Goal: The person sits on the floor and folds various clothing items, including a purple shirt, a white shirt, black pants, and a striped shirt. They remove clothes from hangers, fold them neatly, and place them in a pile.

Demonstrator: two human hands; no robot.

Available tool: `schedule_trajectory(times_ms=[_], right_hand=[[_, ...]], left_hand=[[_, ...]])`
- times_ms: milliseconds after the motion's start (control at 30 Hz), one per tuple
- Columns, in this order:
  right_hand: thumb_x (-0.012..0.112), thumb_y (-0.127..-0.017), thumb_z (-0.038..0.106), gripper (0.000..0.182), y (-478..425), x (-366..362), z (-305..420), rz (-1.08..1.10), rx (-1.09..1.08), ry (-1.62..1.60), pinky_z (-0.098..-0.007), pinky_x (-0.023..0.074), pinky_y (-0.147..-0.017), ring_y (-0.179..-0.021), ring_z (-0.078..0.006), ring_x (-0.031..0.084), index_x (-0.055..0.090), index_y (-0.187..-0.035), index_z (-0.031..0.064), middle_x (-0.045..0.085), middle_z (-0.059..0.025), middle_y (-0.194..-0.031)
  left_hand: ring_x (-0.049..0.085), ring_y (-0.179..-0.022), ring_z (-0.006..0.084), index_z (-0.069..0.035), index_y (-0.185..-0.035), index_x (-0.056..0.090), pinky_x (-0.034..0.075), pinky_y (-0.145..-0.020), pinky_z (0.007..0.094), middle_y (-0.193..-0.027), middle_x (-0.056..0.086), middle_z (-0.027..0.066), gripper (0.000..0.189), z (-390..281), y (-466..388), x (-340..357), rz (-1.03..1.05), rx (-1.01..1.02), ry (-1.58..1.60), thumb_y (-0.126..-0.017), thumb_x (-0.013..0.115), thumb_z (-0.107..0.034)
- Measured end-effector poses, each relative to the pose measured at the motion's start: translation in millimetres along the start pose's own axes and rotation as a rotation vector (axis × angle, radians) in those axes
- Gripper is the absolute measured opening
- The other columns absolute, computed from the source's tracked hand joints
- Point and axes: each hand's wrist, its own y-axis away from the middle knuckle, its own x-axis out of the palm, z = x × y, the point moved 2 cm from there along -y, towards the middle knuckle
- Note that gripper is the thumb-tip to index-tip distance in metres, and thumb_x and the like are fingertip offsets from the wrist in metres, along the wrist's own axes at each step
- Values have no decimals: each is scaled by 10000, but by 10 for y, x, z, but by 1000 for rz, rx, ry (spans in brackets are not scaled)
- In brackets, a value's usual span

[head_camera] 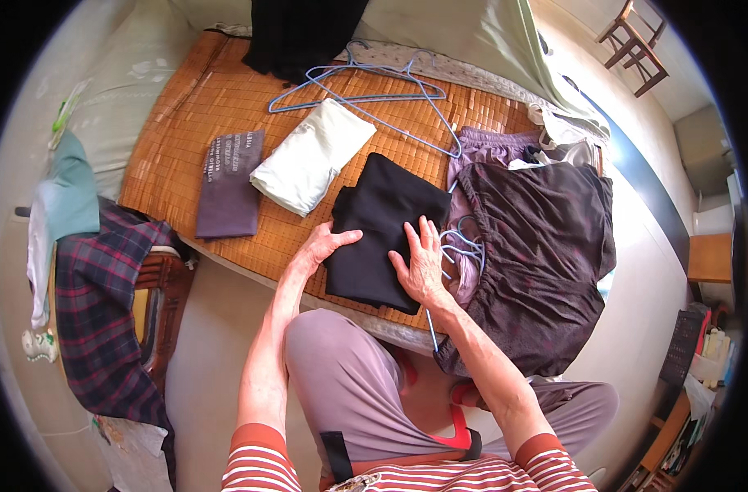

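A folded black garment [380,215] lies on the woven bamboo mat [177,147] in front of my knees. My left hand [327,243] rests at its left edge, the thumb lying on the cloth and the other fingers partly hidden at the side. On its right part my right hand [420,258] lies flat, fingers spread. Left of the black garment are a folded white cloth [315,154] and a folded grey-purple garment [229,190] bearing printed writing. To the right, a dark brown garment with gathered edges [540,246] is spread over a light purple garment [490,144].
Blue hangers [374,98] lie at the back of the mat, and more hangers [463,246] poke out beside the dark garment. Another black cloth [300,37] hangs at the far edge. A wooden chair [171,307] draped with a plaid cloth [97,307] stands at left.
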Motion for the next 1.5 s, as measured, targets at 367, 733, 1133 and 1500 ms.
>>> schedule_trajectory(times_ms=[367,733,1133,1500], right_hand=[[696,-682,486,848,-667,236,48,168,18,170,-580,153,-1047,-1337,-403,170,344,-1374,145,223,-233,-1433],[664,-730,469,761,60,97,313,249,-171,112,-555,116,-1068,-1345,-405,149,381,-1351,131,207,-227,-1442],[659,-739,176,285,549,-568,-5,141,-220,-101,-429,400,-757,-878,-319,500,518,-937,26,507,-144,-926],[544,-739,116,123,1509,-1003,-404,540,-6,481,-393,398,-625,-544,-238,622,504,-838,55,614,-73,-588]], left_hand=[[576,-967,174,-7,-1216,491,461,-843,300,-1093,595,87,580,241,120,-128,-150,60,27,-767,716,-296],[342,-1235,362,-3,-1233,455,326,-1005,426,-1330,372,219,620,-376,233,187,-700,501,-994,-722,713,-242],[249,-1306,372,-103,-1373,335,213,-1068,484,-1405,291,203,697,-55,-474,97,-600,769,-1361,-812,594,-426],[228,-1329,371,-79,-1385,299,269,-1066,450,-1437,234,220,772,-543,-297,189,-222,247,-1474,-756,679,-317]])
